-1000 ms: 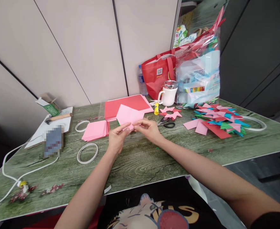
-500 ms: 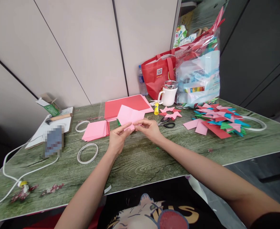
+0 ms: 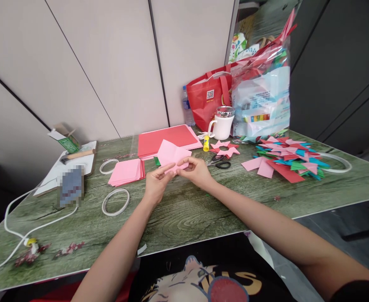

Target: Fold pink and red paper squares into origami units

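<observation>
Head view: left hand (image 3: pixel 155 184) and right hand (image 3: pixel 197 173) pinch one pink sheet (image 3: pixel 171 152) by its near edge, above the table (image 3: pixel 178 222), presumably to control the crease. Outward, I count two white rings (image 3: pixel 104 204) leftward, one glue stick (image 3: pixel 206 143), one mug (image 3: pixel 222 128), likely placed clear of the work.

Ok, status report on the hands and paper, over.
Left hand, right hand: both pinching near edge. Pink sheet creased, partly folded. Scissors close by right hand, not blocking sheet.
</observation>
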Action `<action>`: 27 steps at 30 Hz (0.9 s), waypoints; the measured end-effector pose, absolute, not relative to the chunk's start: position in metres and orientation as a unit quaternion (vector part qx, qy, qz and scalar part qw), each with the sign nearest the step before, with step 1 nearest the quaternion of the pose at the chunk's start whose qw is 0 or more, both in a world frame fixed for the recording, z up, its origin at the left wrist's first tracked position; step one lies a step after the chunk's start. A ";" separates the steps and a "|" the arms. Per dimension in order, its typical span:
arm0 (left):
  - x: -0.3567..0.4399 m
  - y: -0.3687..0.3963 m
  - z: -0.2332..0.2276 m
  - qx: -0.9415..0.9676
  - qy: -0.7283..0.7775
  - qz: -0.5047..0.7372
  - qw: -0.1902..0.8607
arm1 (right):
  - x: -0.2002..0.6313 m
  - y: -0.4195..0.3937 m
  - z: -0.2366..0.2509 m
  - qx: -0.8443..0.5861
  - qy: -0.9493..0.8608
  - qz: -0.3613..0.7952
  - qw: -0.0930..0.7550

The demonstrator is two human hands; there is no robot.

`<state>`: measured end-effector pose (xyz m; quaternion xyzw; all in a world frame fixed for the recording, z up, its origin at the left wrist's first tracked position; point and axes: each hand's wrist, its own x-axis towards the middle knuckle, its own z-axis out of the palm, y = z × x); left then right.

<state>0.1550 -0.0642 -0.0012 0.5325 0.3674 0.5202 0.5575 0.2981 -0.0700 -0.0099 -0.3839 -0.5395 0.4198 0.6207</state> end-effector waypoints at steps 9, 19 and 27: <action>0.151 -0.061 0.000 0.516 0.365 0.529 0.567 | 0.301 -0.068 -0.010 -0.344 -0.496 0.503 0.619; 0.151 -0.061 0.006 0.478 0.331 0.541 0.608 | 0.304 -0.069 -0.001 -0.301 -0.408 0.581 0.636; 0.150 -0.060 0.004 0.503 0.320 0.535 0.599 | 0.306 -0.061 -0.007 -0.373 -0.364 0.524 0.674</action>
